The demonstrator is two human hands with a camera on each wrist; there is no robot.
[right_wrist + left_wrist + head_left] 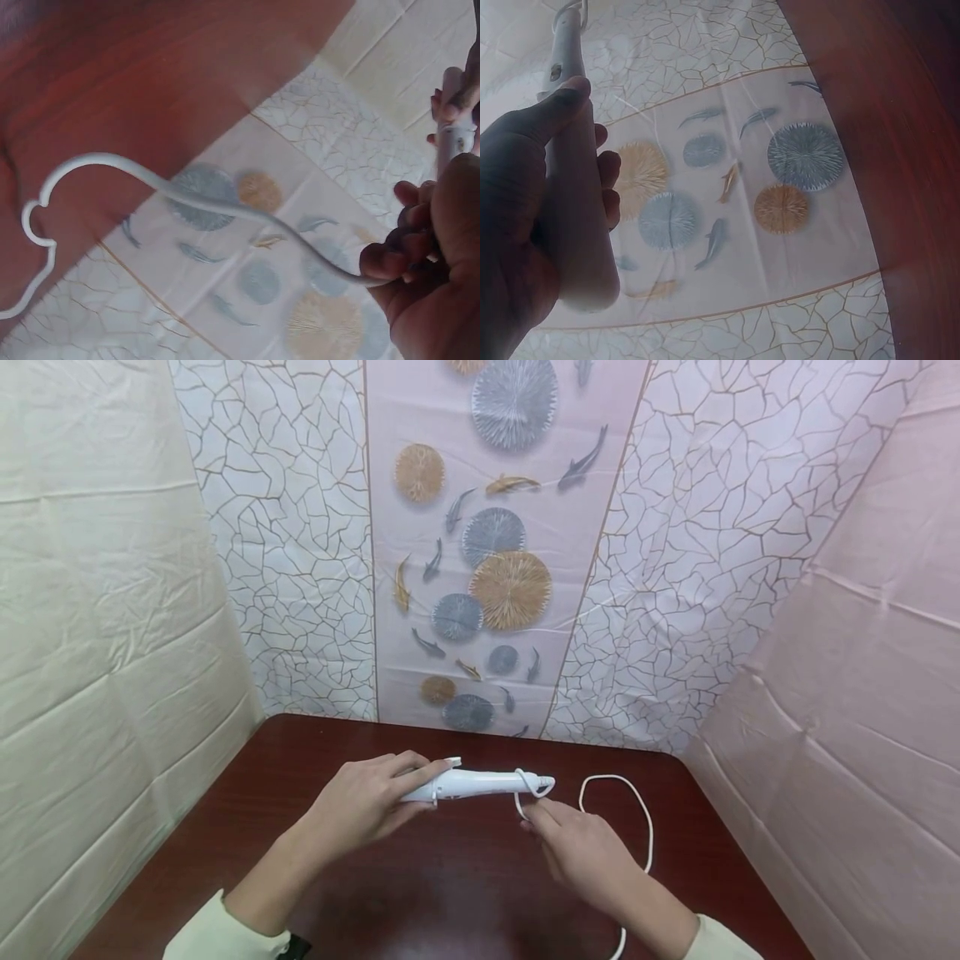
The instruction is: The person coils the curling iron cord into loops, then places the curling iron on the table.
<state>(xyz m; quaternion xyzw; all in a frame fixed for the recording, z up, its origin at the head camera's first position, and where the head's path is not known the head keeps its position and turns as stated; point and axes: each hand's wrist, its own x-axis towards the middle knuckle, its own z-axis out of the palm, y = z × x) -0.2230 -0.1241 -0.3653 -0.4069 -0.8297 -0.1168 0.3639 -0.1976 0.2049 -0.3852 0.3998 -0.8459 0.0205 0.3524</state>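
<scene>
My left hand (372, 793) grips a white hair styling iron (480, 783) around its thicker end, holding it roughly level above the table. In the left wrist view the thumb lies along the iron (581, 225), and the other fingers curl around its far side. A white cord (522, 793) loops around the narrow tail of the iron. Just below that tail, my right hand (588, 852) pinches the cord. The right wrist view has the cord (300, 244) running out from the curled fingers in a long bend. Part of the thick end is hidden by my left hand.
The dark red-brown table (420, 893) lies beneath both hands. Slack cord (649, 827) curves to the right and passes behind the right forearm. A patterned cloth (300, 568) hangs behind the table, with plain pale cloth (97, 610) along the left and right sides.
</scene>
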